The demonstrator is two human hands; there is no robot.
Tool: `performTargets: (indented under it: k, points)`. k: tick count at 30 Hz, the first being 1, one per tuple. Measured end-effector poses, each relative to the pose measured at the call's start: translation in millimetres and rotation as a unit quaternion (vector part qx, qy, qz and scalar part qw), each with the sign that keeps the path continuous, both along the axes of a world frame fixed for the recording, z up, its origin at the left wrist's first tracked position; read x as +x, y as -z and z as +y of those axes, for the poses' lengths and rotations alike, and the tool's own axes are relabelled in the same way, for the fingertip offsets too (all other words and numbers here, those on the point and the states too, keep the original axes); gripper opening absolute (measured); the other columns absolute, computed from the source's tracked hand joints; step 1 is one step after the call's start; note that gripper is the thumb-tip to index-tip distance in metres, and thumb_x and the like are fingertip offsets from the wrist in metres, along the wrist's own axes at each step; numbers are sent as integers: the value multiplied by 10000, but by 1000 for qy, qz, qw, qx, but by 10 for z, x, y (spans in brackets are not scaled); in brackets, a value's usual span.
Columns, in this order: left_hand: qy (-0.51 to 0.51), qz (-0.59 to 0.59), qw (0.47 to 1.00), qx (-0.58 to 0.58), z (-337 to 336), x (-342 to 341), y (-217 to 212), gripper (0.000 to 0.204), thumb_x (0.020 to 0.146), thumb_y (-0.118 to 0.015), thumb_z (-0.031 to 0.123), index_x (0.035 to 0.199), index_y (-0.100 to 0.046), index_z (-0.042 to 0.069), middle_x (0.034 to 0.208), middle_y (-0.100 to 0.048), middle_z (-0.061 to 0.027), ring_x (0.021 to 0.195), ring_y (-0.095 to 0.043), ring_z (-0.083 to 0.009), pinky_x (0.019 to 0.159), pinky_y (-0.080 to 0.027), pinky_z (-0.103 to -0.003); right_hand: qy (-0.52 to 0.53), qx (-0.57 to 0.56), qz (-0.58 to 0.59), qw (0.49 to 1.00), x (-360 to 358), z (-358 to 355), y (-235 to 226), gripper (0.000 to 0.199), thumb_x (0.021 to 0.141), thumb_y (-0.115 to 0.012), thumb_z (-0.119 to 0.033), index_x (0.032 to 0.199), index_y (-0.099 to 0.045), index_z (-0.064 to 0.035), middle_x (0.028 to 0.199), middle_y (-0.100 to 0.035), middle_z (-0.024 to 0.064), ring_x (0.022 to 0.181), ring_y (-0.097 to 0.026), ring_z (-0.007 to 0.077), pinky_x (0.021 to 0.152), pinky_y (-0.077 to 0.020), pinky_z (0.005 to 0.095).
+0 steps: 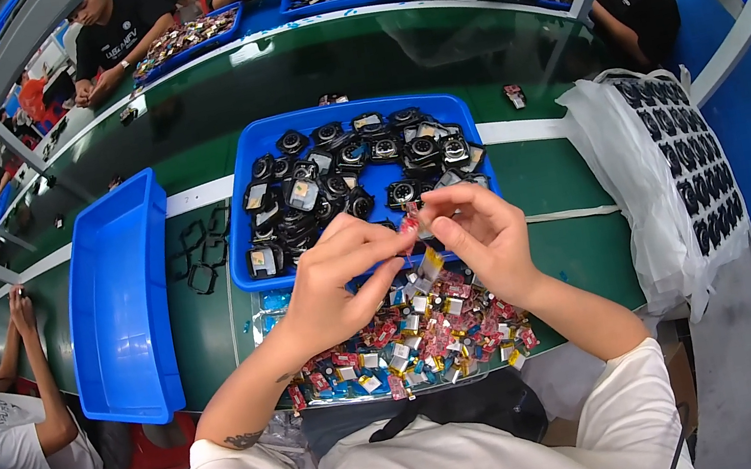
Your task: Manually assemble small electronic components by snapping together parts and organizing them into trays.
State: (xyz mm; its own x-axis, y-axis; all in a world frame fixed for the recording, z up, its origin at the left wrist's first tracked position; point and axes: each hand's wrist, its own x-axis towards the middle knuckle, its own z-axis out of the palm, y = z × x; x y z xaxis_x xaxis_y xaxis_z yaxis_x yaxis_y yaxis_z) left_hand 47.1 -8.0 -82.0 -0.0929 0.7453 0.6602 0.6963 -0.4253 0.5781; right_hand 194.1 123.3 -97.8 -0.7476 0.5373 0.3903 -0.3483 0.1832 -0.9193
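Left blue tray: on your left, this deep tray lies with its inner floor and walls in plain sight; a few black frames lie just right of it on the green counter.
Middle blue tray: ahead of you, the wider tray is heaped with black housings, many with round centres, some showing pale rectangular faces; a patch of blue floor shows among them.
Wrapped stack: on your right, white wrapping surrounds rows of black parts.
Hidden or unclear: your hands cover part of the middle tray's near edge, and your forearms border the loose pile; the far trays' contents are too small to sort.
Left hand: your left hand is narrowed to a pinch, thumb and index finger on a small red circuit piece.
Red circuit piece: it sits between your two hands, at the left fingertips, above the tray's near edge.
Right hand: your right hand is curled, fingertips just beside the piece; you cannot tell from here whether they grip it.
Loose pile: red boards and silvery, yellow-taped cells lie below your hands, nearer your body.
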Motion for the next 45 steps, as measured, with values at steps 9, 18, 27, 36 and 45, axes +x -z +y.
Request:
performTargets:
  k: [9, 18, 27, 36, 45]
  points:
    - [-125, 60, 990, -36, -78, -53, 27, 183, 663, -748, 34, 840, -705, 42, 785, -670, -72, 710, -602, -193, 620, -468, -275, 95, 416, 43, 904, -31, 28, 50, 244, 644, -777, -59, 865, -673, -52, 897, -577, 77, 742, -525, 175, 612, -409, 276]
    - [-36, -97, 988, -115, -109, -9, 23, 85, 662, -707, 22, 740, -677, 37, 696, -644, -53, 639, -538, -133, 534, -426, -249, 15, 299, 66, 952, -32, 34, 27, 146, 704, -731, -20, 843, -687, -19, 839, -662, 86, 689, -601, 191, 581, -458, 276]
    - [-54, -71, 990, -111, -91, -22, 8, 116, 660, -710, 16, 772, -687, 35, 693, -621, -32, 657, -518, -122, 552, -400, -238, -28, 90, -24, 995, 8, 13, 86, 46, 785, -678, -1, 817, -651, 17, 805, -626, 77, 701, -582, 91, 580, -460, 210]
    - [-20, -191, 966, -171, -131, -19, 78, 185, 697, -704, 12, 883, -698, 11, 745, -607, -44, 679, -504, -89, 599, -403, -222, -102, -45, -37, 993, 22, 12, 81, 50, 839, -628, 0, 850, -601, 41, 820, -588, 48, 715, -544, 53, 601, -461, 193]
    - [111, -420, 870, -234, -126, 15, 44, 122, 820, -684, 82, 878, -665, -23, 802, -614, -27, 731, -536, -45, 629, -437, -191, -204, -123, -47, 970, 81, 12, 46, 74, 883, -590, -38, 846, -586, 25, 793, -582, 60, 682, -550, 78, 587, -458, 206]
